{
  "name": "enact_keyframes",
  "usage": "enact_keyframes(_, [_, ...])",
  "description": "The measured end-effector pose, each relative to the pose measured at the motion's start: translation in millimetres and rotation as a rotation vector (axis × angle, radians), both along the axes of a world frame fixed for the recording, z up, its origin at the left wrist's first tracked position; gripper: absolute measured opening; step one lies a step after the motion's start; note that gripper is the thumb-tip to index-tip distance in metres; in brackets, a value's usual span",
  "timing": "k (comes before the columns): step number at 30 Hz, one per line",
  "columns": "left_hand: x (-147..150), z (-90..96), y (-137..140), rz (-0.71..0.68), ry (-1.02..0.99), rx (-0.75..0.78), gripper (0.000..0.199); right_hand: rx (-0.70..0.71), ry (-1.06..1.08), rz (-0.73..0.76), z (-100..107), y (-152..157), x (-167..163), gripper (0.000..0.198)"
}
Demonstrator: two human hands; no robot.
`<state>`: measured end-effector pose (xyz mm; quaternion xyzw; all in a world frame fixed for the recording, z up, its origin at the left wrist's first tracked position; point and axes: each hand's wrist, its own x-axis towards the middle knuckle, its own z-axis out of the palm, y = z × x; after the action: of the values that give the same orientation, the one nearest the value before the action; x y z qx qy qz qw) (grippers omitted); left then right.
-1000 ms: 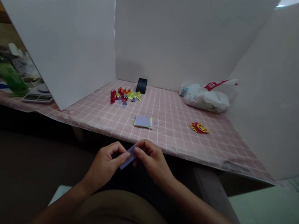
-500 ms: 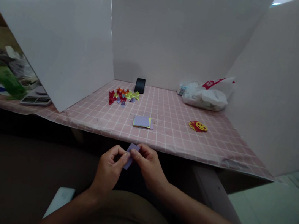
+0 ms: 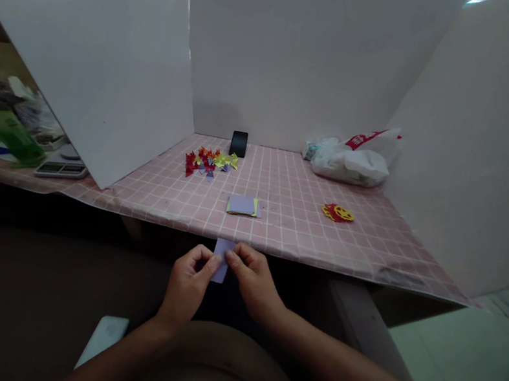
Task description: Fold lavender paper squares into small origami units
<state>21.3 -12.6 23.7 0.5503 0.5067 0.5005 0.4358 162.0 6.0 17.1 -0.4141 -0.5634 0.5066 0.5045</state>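
A small piece of purple paper [image 3: 219, 271] is held upright between my two hands, just below the table's front edge. My left hand [image 3: 189, 281] pinches its left side with thumb and fingers. On the other side, my right hand [image 3: 254, 279] grips the paper's right edge the same way. Beyond them on the table lies a stack of paper squares [image 3: 242, 205], purple on top with yellow showing beneath. Farther back sits a cluster of small folded paper pieces [image 3: 210, 162] in red, orange, yellow and purple.
Yellow and red cut-out shapes [image 3: 338, 213] lie at the right on the checked tablecloth [image 3: 286, 232]. A black object [image 3: 238, 144] and a white plastic bag [image 3: 350, 163] stand near the back panel [image 3: 307, 62]. Left are a scale [image 3: 61, 168] and green bottle [image 3: 11, 131]; a white phone-like object [image 3: 104, 340] lies below.
The purple paper has turned from a tilt to nearly straight up. Both hands still hold it, with slight shifts of the fingers.
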Motion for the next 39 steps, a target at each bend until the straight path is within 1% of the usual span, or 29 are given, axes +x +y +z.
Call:
enact_keyframes(3, [-3.9,1.4,3.0,-0.077,0.055,-0.02,0.029,0.072,-0.105,-0.032,-0.5,1.0,2.0,0.034])
enact_keyframes(5, [-4.3,3.2,3.2,-0.081,0.039,-0.014,0.029,0.077,-0.105,-0.01,-1.4,0.1,1.0,0.034])
enact_keyframes(8, [-2.1,3.9,1.4,-0.081,-0.028,-0.009,0.027,0.032,-0.055,0.077,-4.3,-2.1,-2.6,0.032])
enact_keyframes(10, [-1.2,2.3,0.9,-0.084,-0.05,-0.01,0.027,-0.014,-0.062,0.084,-6.1,-1.9,-3.3,0.032])
enact_keyframes(12, [-2.4,-0.4,2.0,-0.078,-0.052,-0.01,0.028,-0.039,-0.105,0.076,-6.0,0.7,-1.0,0.033])
enact_keyframes(14, [-5.9,-2.8,4.6,-0.087,-0.042,-0.028,0.028,-0.073,-0.157,0.149,-3.6,5.3,4.1,0.031])
enact_keyframes(17, [-12.4,-4.6,8.9,-0.119,-0.011,-0.063,0.025,-0.086,-0.247,0.245,2.5,13.2,13.5,0.033])
enact_keyframes(19, [-14.9,-5.3,10.4,-0.094,-0.015,-0.055,0.026,-0.112,-0.262,0.248,6.5,17.5,18.4,0.032])
enact_keyframes(21, [-15.0,-6.5,10.7,-0.035,-0.06,-0.04,0.026,-0.118,-0.246,0.232,9.5,20.3,21.0,0.025])
enact_keyframes(24, [-13.0,-8.2,10.1,0.027,-0.138,-0.045,0.026,-0.033,-0.198,0.22,12.5,22.0,22.0,0.015])
enact_keyframes(28, [-13.3,-7.0,10.2,-0.027,-0.132,-0.066,0.025,0.068,-0.183,0.114,15.3,21.5,23.4,0.019])
enact_keyframes(30, [-14.6,-5.7,10.7,-0.073,-0.089,-0.07,0.024,0.08,-0.231,0.127,16.6,21.3,24.5,0.02])
enact_keyframes(33, [-14.7,-5.5,11.1,-0.074,-0.079,-0.078,0.025,0.054,-0.227,0.166,17.3,20.8,24.0,0.024])
enact_keyframes(36, [-12.1,-7.0,10.4,-0.011,-0.167,-0.085,0.027,-0.012,-0.109,0.197,15.9,19.3,20.4,0.023])
enact_keyframes(39, [-10.8,-6.6,9.5,-0.012,-0.208,-0.086,0.027,-0.09,-0.038,0.243,14.4,17.5,17.8,0.019])
